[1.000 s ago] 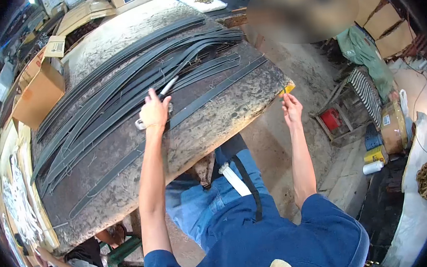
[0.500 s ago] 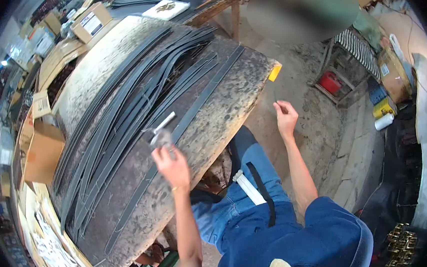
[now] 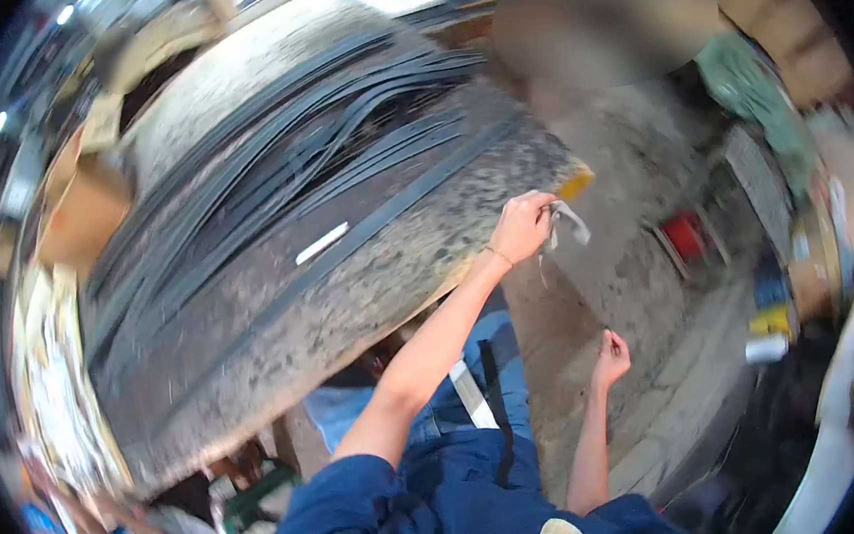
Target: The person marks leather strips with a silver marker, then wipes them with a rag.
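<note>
My left hand (image 3: 524,227) is closed on a small crumpled greyish-white cloth (image 3: 571,223), which hangs from the fingertips beside the table's right corner. Lower and to the right, my right hand (image 3: 612,358) is held over the floor with its fingers pinched together; whatever they hold, if anything, is too small to name. On the worn table (image 3: 415,238) lie long dark strips (image 3: 240,186) in a loose bundle, one separate dark strip (image 3: 383,213) nearer the front edge, and a short white stick (image 3: 322,243) between them.
Cardboard boxes (image 3: 86,208) and a stack of white material (image 3: 59,366) stand at the left. A yellow patch (image 3: 575,185) marks the table corner. Right of it are a red object (image 3: 683,237) in a frame and a white roll (image 3: 765,349). A blurred-out area covers the top right.
My left hand has moved right from the strips to the table corner, carrying the cloth. My right hand sits lower in view. The whole view has turned and is blurred by motion.
</note>
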Available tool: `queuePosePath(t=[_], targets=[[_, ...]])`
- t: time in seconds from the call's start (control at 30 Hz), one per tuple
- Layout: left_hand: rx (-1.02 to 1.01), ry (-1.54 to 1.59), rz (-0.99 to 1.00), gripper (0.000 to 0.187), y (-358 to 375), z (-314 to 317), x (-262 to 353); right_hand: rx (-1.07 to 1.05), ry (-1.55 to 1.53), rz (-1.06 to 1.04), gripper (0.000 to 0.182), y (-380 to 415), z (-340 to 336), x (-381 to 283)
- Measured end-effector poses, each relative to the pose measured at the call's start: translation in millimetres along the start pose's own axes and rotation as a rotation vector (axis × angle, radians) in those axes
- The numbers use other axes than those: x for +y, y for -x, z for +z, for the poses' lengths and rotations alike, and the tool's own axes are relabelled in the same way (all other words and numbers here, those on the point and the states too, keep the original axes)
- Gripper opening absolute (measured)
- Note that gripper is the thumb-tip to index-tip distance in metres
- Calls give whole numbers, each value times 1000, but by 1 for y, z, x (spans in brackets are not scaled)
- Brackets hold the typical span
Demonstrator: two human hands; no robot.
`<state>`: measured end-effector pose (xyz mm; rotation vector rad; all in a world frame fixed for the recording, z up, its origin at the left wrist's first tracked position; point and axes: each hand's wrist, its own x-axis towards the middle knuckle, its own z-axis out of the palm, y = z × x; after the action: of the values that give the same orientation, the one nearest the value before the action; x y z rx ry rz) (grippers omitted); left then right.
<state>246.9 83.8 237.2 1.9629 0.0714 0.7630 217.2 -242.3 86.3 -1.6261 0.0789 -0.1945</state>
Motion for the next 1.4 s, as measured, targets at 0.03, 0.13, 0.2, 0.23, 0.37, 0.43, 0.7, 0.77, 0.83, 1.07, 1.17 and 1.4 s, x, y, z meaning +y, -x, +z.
queuePosePath(t=[0.03, 0.13, 0.2, 0.23, 0.37, 0.43, 0.7, 0.77, 0.83, 1.07, 1.17, 1.4], targets=[[86, -95, -18, 21, 7, -34, 15, 57, 4, 16, 18, -5, 1, -1], [253, -416, -86, 20, 45, -147, 25, 46, -35, 59, 17, -27, 7, 8], [193, -722, -431, 41, 71, -223, 28, 11, -104, 76, 16, -39, 19, 8], [89, -805, -548, 44, 81, -250, 23, 18, -148, 104, 16, -43, 30, 2], [-79, -1000, -694, 41, 143, -304, -13, -153, -228, 159, 17, -53, 104, 6], [36, -1002, -623, 37, 153, -305, -15, -251, -255, 166, 16, -49, 133, -11], [488, -1149, -698, 30, 268, -355, 38, -467, -229, 89, 21, 3, 207, -103], [664, -1222, -770, 27, 327, -400, 58, -547, -281, 83, 22, 14, 216, -109], [847, -1247, -893, 25, 382, -431, 75, -596, -311, 117, 22, 32, 222, -119], [871, -1401, -727, 27, 440, -433, 72, -732, -354, 179, 17, 121, 251, -124], [910, -1330, -649, 21, 447, -433, 72, -784, -328, 109, 18, 148, 262, -142], [1215, -1423, -613, 14, 447, -431, 72, -1047, -284, -81, 17, 217, 303, -204]])
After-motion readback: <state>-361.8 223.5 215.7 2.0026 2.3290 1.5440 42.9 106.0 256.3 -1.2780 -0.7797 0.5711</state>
